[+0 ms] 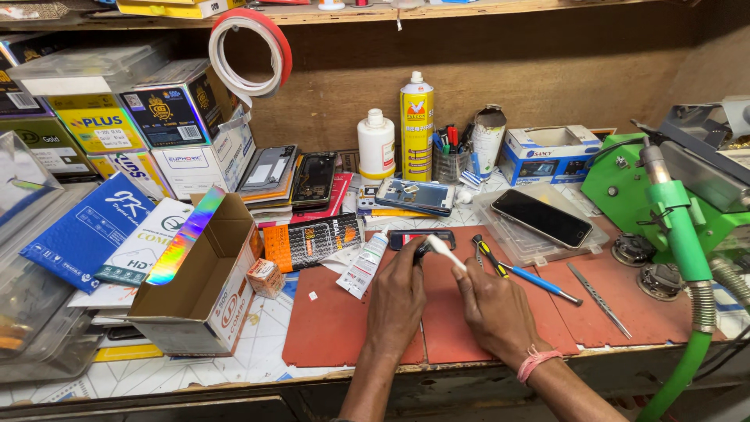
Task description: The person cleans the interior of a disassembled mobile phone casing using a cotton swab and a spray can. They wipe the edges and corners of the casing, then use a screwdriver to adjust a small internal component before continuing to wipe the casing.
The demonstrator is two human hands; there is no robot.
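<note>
A worn wooden workbench point(234, 383) carries the lot. Red-brown rubber mats point(336, 328) cover its near middle, over a white patterned sheet point(266, 344). On the mats lie a blue-handled screwdriver point(539, 283), a yellow-and-black screwdriver point(490, 256) and a metal file point(599, 289) to the right. An open cardboard box point(199, 289) stands at the near left. Farther back stand a white bottle point(376, 145) and a yellow spray can point(416, 125). A green machine point(664, 203) fills the right end.
</note>
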